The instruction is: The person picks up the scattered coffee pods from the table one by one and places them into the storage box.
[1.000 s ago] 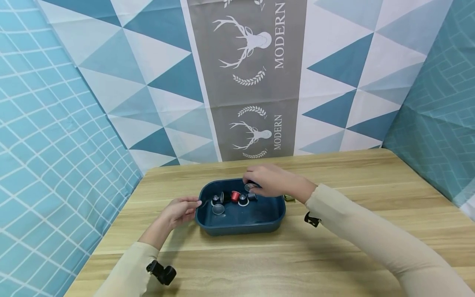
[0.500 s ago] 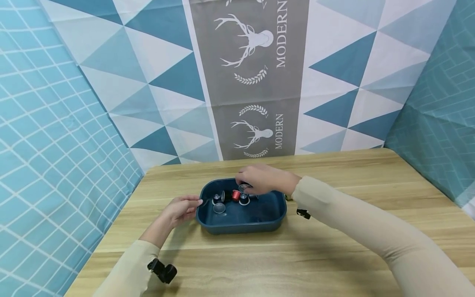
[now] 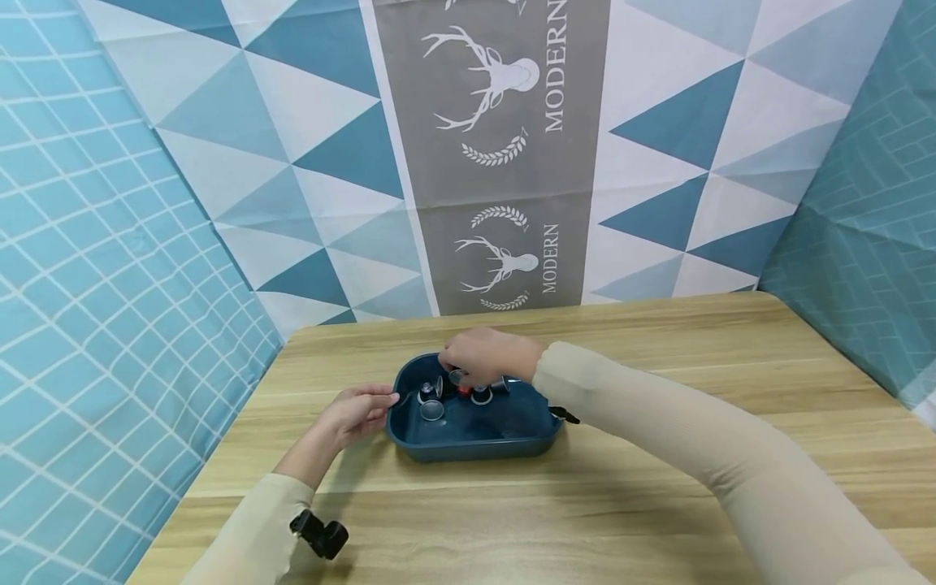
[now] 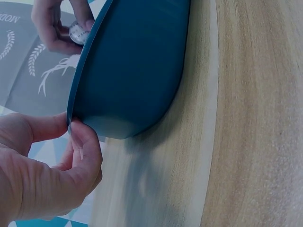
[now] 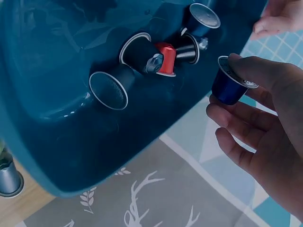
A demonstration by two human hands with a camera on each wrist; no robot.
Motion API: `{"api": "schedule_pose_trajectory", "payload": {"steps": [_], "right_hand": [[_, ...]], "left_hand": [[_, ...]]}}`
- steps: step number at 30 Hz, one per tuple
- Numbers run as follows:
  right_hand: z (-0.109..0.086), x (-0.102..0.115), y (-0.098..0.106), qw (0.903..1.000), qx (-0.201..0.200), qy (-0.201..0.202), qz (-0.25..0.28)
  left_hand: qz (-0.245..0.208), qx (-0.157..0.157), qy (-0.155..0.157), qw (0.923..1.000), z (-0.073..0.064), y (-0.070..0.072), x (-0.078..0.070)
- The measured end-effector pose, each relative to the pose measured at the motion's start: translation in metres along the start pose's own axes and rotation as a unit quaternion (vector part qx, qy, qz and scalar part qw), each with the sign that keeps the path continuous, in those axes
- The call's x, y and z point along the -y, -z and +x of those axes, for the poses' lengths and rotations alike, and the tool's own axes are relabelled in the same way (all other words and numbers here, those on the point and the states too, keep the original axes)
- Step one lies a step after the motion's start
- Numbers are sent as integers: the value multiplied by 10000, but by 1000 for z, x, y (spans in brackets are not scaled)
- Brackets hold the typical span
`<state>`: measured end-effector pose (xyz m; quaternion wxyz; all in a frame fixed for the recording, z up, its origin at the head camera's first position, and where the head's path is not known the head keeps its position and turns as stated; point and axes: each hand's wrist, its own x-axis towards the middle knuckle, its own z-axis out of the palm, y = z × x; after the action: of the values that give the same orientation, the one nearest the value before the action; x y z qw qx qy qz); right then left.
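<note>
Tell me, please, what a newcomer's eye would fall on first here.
Probably the dark blue tray on the wooden table, its left end pinched by the left hand. Inside it, one red capsule stands out among darker capsules, while near the far rim the right hand pinches a blue capsule. Behind, white deer heads mark the grey panel.

Left hand (image 3: 358,414) grips blue tray (image 3: 475,450); right hand (image 3: 486,356) holds capsule (image 3: 457,377) over it.

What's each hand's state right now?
Left hand: closed, pinching the blue tray by its rim.
Right hand: closed, holding a dark blue coffee capsule.
</note>
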<state>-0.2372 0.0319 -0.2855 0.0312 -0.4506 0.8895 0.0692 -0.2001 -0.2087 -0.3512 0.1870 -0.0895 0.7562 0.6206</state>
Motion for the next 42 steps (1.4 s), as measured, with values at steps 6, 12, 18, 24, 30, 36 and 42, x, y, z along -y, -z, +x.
{"api": "schedule_pose_trajectory", "payload": {"steps": [6,12,18,24,30,36,42], "right_hand": [[14,5,-7,9991,341,92,-222],[21,9,-14,9982,414,99,-427],[25,12,-15,9974,384,123,-602],[26,14,-15,9968,416,96,-680],[23,11,-13,9983,446,-70,-368],[14,5,-9,9991,365,-149,-160],[-3,-5,-4,9996,176,-207,58]], "left_hand": [[-62,-25,6,10000,1,-1,0],[-16,52,-35,10000,0,-1,-2],[44,-8,11,10000,0,0,-3],[-37,-9,0,10000,1,0,-3],[-58,11,-7,10000,1,0,-2],[-49,4,-1,10000,1,1,0],[-67,44,-22,10000,2,2,1]]}}
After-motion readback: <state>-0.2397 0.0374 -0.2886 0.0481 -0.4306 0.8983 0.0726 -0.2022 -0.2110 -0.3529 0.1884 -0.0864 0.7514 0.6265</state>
